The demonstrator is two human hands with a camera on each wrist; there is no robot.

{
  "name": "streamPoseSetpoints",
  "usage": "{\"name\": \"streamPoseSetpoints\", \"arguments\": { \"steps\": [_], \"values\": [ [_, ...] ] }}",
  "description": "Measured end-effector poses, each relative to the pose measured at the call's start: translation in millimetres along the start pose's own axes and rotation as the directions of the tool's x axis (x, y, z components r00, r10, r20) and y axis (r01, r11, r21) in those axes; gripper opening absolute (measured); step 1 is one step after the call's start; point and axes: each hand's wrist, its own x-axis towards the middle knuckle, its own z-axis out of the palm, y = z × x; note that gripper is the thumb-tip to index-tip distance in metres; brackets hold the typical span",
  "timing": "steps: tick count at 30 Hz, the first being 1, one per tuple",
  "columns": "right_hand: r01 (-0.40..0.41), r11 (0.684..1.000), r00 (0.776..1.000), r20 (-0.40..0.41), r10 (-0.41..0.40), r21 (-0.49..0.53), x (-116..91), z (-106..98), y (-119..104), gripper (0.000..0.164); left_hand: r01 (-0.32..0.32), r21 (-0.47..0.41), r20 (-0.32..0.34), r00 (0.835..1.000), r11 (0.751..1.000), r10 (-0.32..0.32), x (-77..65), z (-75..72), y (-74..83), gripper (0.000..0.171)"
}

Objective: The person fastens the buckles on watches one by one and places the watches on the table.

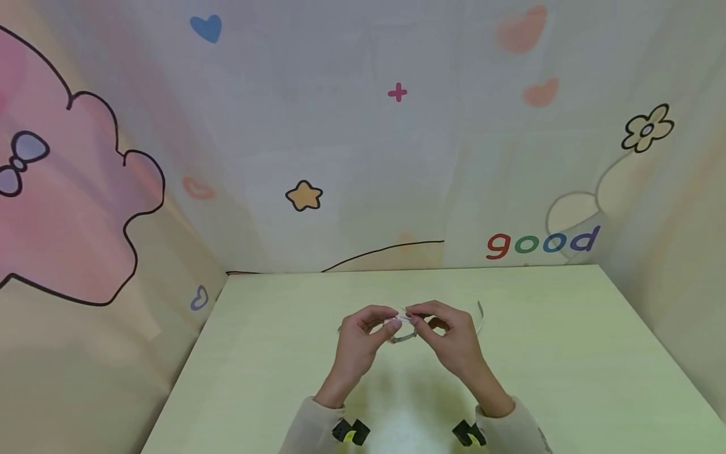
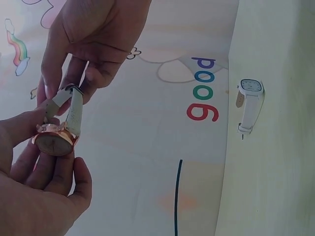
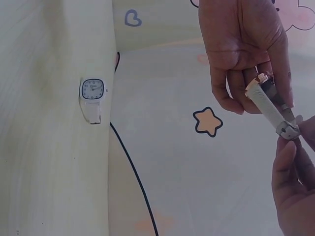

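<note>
A wristwatch with a rose-gold case [image 2: 53,143] and a pale strap [image 3: 267,105] is held up between both hands. My left hand [image 1: 357,337] grips it at the case, thumb on one side and fingers curled beneath. My right hand [image 1: 454,334] pinches the strap at its buckle end [image 3: 288,129]. The strap is bent into a loop, with its two parts meeting near the right fingertips. In the head view the fingers hide most of the watch, and only a curved bit of strap [image 1: 404,338] shows below them.
On the pale table [image 1: 255,378], a white watch with a squarish face [image 2: 251,87] lies to the right, mostly behind the right hand in the head view. Another white watch [image 3: 93,89] lies to the left. A printed curtain [image 1: 363,126] stands behind the table.
</note>
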Motion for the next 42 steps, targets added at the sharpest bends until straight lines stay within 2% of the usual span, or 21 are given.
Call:
{"name": "streamPoseSetpoints", "arguments": {
  "steps": [6, 11, 19, 26, 32, 35, 38, 42],
  "values": [
    [-0.024, 1.000, 1.000, 0.007, 0.024, 0.015, -1, 2, 18, 0.013, -0.003, -0.026, -0.002, 1.000, 1.000, 0.003, 0.1, 1.4, 1.8, 0.014],
    [-0.014, 1.000, 1.000, -0.002, 0.014, 0.001, -3, 4, 35, 0.018, 0.000, -0.048, -0.002, 1.000, 0.999, 0.000, 0.1, 1.7, 1.8, 0.015],
    [-0.036, 0.999, 0.999, 0.011, 0.036, -0.003, -4, 3, 35, 0.018, 0.011, -0.054, 0.001, 1.000, 0.998, -0.011, -0.9, 2.5, 2.2, 0.019],
    [-0.020, 1.000, 1.000, 0.005, 0.020, -0.011, -3, 3, 34, 0.017, 0.024, -0.073, 0.008, 1.000, 0.997, -0.023, -1.0, 2.8, 2.3, 0.023],
    [-0.017, 1.000, 1.000, 0.000, 0.017, 0.022, -5, 3, 37, 0.018, 0.036, -0.101, 0.003, 0.999, 0.994, -0.036, -0.7, 2.5, 3.3, 0.019],
    [0.002, 1.000, 1.000, 0.001, -0.002, 0.021, -2, 1, 26, 0.017, 0.037, -0.097, 0.001, 0.999, 0.995, -0.037, -0.8, 2.4, 3.4, 0.017],
    [0.013, 1.000, 1.000, 0.007, -0.014, 0.018, -2, 1, 25, 0.017, 0.035, -0.100, 0.000, 0.999, 0.994, -0.035, -0.8, 2.6, 2.8, 0.017],
    [-0.004, 1.000, 1.000, 0.008, 0.003, 0.014, -4, 3, 38, 0.019, 0.037, -0.108, -0.001, 0.999, 0.994, -0.037, -0.9, 3.1, 1.9, 0.017]
  ]
}}
